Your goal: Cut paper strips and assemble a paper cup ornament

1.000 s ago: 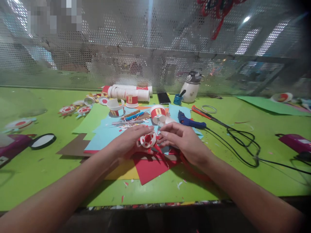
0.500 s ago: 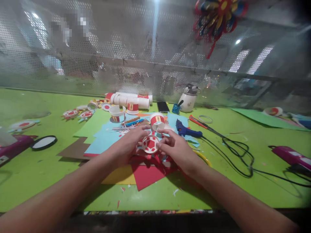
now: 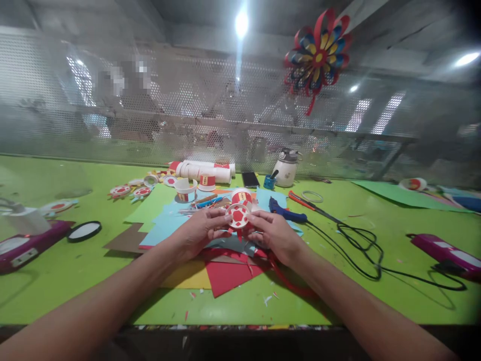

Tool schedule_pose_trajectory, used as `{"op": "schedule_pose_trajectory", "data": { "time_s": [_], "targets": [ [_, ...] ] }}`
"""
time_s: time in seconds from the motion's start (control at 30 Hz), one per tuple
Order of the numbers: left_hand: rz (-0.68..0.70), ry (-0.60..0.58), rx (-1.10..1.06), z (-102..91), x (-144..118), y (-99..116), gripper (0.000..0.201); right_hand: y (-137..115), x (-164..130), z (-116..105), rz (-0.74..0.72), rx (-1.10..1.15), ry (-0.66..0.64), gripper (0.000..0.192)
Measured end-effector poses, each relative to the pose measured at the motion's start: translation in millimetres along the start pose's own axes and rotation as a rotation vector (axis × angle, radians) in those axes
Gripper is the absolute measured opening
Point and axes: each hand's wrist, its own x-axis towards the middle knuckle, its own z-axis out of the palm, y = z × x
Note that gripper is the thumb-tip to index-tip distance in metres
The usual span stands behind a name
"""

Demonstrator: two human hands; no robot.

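Observation:
Between my two hands is a small round paper turtle [image 3: 238, 216], white with red patches on its shell and red strips below. My left hand [image 3: 205, 228] pinches its left edge; my right hand [image 3: 272, 232] grips the right edge. Just behind it stands a red and white paper cup [image 3: 241, 196]. Under the hands lie sheets of coloured paper, among them a red sheet [image 3: 229, 276] and a light blue one [image 3: 165, 231]. A blue glue gun [image 3: 287, 210] lies to the right of my right hand.
Finished-looking paper turtles [image 3: 120, 191] sit at the back left. Stacked paper cups [image 3: 203, 171], a phone [image 3: 250, 179] and a white jug [image 3: 285, 168] stand along the back. Black cable [image 3: 361, 233] runs right towards a purple power strip [image 3: 447, 250]; another power strip [image 3: 37, 243] is left, beside a tape roll [image 3: 84, 231].
Both hands have raised the paper turtle slightly, and it now partly covers the cup behind. My left fingers have closed on its edge. The camera view has tilted upward.

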Motion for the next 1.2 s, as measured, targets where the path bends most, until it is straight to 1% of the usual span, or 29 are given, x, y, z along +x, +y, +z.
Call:
{"op": "schedule_pose_trajectory", "data": {
  "time_s": [0.1,0.2,0.27,0.33,0.47,0.53,0.63,0.8,0.9,1.03,1.2],
  "targets": [
    [0.014,0.003,-0.012,-3.0,2,0,0.024,2,2,-4,0.007,-0.048,-0.030,0.032],
    [0.013,0.000,0.007,-6.1,4,-2,0.021,4,5,-7,-0.009,-0.063,-0.053,0.036],
    [0.013,-0.024,0.021,-7.5,5,-4,0.021,5,7,-7,-0.017,-0.077,-0.044,0.038],
    [0.027,-0.031,0.042,-7.9,6,-5,0.025,7,8,-6,-0.018,-0.100,-0.027,0.037],
    [0.071,0.022,0.150,-7.0,5,-6,0.031,9,8,-4,-0.020,-0.107,-0.065,0.034],
    [0.090,0.034,0.167,-6.2,5,-6,0.032,10,7,-3,-0.023,-0.117,-0.090,0.034],
    [0.097,0.041,0.135,-5.0,5,-5,0.032,12,6,-3,-0.027,-0.141,-0.109,0.033],
    [0.085,0.064,0.094,-4.4,7,-6,0.029,14,6,-5,-0.016,-0.120,-0.150,0.033],
    [0.086,0.056,0.054,-4.9,8,-8,0.027,13,5,-5,-0.008,-0.104,-0.165,0.032],
    [0.075,0.027,0.005,-2.8,7,-9,0.025,11,4,-1,0.016,-0.065,-0.154,0.031],
    [0.064,0.060,0.009,1.5,6,-9,0.020,10,3,1,0.044,-0.066,-0.141,0.031]
  ]
}}
